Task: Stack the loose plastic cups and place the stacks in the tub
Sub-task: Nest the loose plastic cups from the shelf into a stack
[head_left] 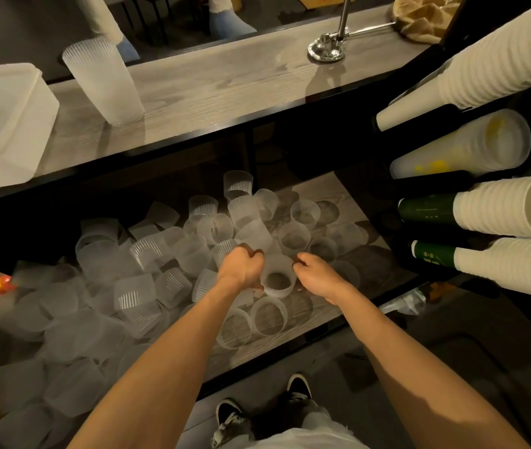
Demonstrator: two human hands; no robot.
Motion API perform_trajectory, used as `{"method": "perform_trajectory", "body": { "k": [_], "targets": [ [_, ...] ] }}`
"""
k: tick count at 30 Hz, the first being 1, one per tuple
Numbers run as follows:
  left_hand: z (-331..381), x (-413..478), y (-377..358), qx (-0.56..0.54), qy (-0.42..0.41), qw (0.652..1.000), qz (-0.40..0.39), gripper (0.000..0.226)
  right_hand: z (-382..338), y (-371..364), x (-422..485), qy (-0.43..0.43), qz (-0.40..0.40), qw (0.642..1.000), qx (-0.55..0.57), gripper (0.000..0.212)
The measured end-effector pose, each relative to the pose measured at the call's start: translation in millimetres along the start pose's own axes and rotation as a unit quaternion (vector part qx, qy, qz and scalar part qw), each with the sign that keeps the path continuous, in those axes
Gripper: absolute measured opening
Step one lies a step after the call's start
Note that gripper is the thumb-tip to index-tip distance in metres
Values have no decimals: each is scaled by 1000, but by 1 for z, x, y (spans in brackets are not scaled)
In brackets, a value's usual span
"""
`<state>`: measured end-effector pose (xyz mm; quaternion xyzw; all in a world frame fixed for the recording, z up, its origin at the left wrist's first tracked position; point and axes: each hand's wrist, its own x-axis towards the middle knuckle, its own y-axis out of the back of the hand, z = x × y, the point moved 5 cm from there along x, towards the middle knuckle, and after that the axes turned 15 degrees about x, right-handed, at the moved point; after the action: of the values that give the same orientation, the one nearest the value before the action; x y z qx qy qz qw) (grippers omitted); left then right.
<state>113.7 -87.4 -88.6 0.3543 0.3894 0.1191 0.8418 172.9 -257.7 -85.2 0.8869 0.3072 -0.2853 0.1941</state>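
Left hand (241, 265) and right hand (316, 273): my fingers are curled round one frosted cup (277, 277) from either side, its mouth toward me, over the lower desk (322, 186). Loose cups (147, 286) lie scattered across that desk, mostly left and far of my hands. The tub (2, 124) sits far left on the upper desk (225, 85), with a tall cup stack (105, 82) just beside it to the right.

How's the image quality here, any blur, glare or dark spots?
Head view: dim light; loose cups at lower left smear into blur; the cup between left hand and right hand is sharp; chrome base glints; head view's wide lens bows the counter edge.
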Motion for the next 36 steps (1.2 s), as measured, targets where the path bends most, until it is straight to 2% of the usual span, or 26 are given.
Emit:
{"method": "perform_trajectory", "body": {
  "k": [3, 7, 10, 12, 15, 19, 21, 24, 29, 36],
  "targets": [
    [-7, 10, 12, 29, 9, 995, 95, 35, -3, -2, 3, 13, -3, 1000, -4, 53],
    [-3, 15, 11, 26, -21, 997, 69, 53, -5, -2, 3, 10, 4, 1000, -2, 53],
    [-1, 21, 9, 29, -31, 998, 51, 31, -6, -3, 2, 17, -13, 1000, -5, 55],
    [-2, 21, 10, 34, -32, 997, 55, 21, -3, -5, 4, 17, -42, 999, -13, 73],
    [-1, 16, 15, 67, -42, 994, 81, 22, 3, -8, 8, 28, -51, 996, -70, 110],
    [-3, 15, 18, 68, -44, 993, 88, 23, 5, -12, 14, 45, -35, 991, -117, 121],
    [-5, 15, 19, 39, -47, 994, 90, 22, 9, -14, 19, 60, -34, 987, -146, 117],
    [-5, 13, 20, 4, -60, 993, 102, 20, 5, -14, 16, 93, -14, 985, -142, 91],
    [-8, 6, 25, -28, -82, 989, 116, 19, 3, -6, 9, 116, 4, 993, -1, 71],
    [-14, 2, 28, -61, -91, 983, 145, 14, -8, 8, -2, 176, 55, 974, 128, 63]
  ]
}}
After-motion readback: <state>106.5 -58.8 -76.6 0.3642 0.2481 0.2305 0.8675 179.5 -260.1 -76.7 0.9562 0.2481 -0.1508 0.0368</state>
